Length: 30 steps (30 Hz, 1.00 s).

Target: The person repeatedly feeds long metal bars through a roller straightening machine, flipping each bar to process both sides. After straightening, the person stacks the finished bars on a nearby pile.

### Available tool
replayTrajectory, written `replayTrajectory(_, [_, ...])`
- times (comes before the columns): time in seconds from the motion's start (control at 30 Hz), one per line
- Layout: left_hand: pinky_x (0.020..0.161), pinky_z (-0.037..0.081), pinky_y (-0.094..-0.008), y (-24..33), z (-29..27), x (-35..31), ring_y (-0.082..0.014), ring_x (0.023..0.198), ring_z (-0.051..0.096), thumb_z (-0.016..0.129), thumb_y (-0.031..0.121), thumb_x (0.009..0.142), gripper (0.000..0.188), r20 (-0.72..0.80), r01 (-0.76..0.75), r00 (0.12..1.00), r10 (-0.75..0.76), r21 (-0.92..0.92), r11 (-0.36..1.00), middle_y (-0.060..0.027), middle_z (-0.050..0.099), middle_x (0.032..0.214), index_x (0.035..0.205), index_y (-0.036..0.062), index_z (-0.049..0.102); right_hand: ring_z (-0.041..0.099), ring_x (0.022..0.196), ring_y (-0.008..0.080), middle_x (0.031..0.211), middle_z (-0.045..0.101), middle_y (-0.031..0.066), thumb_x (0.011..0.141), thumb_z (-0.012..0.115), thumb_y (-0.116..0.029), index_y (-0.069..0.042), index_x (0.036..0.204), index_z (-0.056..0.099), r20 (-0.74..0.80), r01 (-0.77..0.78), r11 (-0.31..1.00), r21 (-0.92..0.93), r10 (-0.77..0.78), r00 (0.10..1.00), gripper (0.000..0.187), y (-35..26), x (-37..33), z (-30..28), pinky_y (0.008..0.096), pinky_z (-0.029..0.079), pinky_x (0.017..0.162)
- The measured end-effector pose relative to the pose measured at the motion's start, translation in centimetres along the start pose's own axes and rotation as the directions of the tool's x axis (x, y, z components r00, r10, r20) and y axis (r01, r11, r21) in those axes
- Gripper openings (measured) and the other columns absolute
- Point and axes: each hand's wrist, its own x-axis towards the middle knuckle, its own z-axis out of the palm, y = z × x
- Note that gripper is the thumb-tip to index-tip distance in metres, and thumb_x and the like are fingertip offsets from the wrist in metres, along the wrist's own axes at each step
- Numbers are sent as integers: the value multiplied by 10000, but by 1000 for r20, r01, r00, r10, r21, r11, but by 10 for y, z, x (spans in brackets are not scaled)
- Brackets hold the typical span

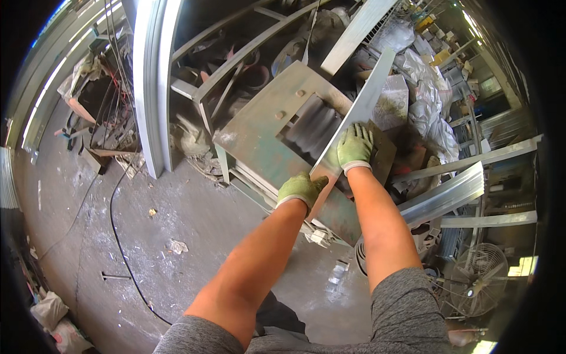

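Metal strip overhangs green table.

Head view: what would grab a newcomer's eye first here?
Two hands in green gloves at centre frame: the left hand and right hand both grip a long shiny metal strip slanting up to the right. Beneath it stands a worn green metal table, with a fan at lower right.

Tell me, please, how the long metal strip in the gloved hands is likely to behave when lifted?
The metal strip is thin and long, so its far end may sag. Its edges look sharp; the left hand and right hand wear gloves. It probably slides easily on the metal table.
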Motion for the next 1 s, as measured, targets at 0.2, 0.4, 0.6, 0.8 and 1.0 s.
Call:
replayTrajectory(0.2, [1032, 532, -474, -25, -7, -26, -420, 1207, 697, 617, 653, 972, 715, 3, -10, 1000, 10, -30, 999, -257, 747, 1256, 1332, 44, 720, 554, 1406, 351, 1434, 673, 168, 1068, 486, -308, -18, 1338, 683, 12, 37, 999, 10, -37, 999, 443, -17, -22, -13, 522, 335, 1245])
replayTrajectory(0.4, [1057, 520, -475, -68, -6, -64, -428, 1233, 683, 615, 651, 986, 723, 41, 19, 999, -15, -90, 996, -270, 725, 1298, 1356, 34, 691, 506, 1450, 373, 1480, 624, 208, 1048, 510, -288, 14, 1363, 646, 30, 43, 998, 49, -44, 999, 457, -42, -63, -29, 547, 319, 1255])
replayTrajectory(0.6, [1052, 519, -481, -120, -5, -104, -434, 1240, 677, 617, 659, 997, 718, 39, 12, 999, -8, -114, 993, -263, 723, 1309, 1334, 30, 693, 497, 1460, 405, 1508, 594, 226, 1080, 466, -296, 10, 1396, 630, 13, 58, 995, 85, -59, 998, 469, -74, -114, -50, 535, 333, 1252])
replayTrajectory(0.8, [1036, 527, -491, -193, -4, -162, -434, 1216, 686, 614, 709, 978, 726, 18, 4, 1000, -3, -25, 1000, -248, 745, 1260, 1290, 62, 716, 424, 1499, 449, 1556, 515, 265, 1075, 475, -281, 62, 1422, 571, 65, 6, 973, 231, -21, 998, 497, -129, -189, -70, 529, 342, 1263])
replayTrajectory(1.0, [1027, 533, -491, -275, 7, -217, -419, 1227, 686, 588, 680, 987, 712, 105, 97, 990, -99, 21, 995, -231, 743, 1281, 1378, 94, 691, 459, 1453, 470, 1519, 524, 266, 1062, 512, -260, 59, 1393, 576, 54, 31, 973, 228, -45, 998, 464, -175, -278, -111, 557, 368, 1234])
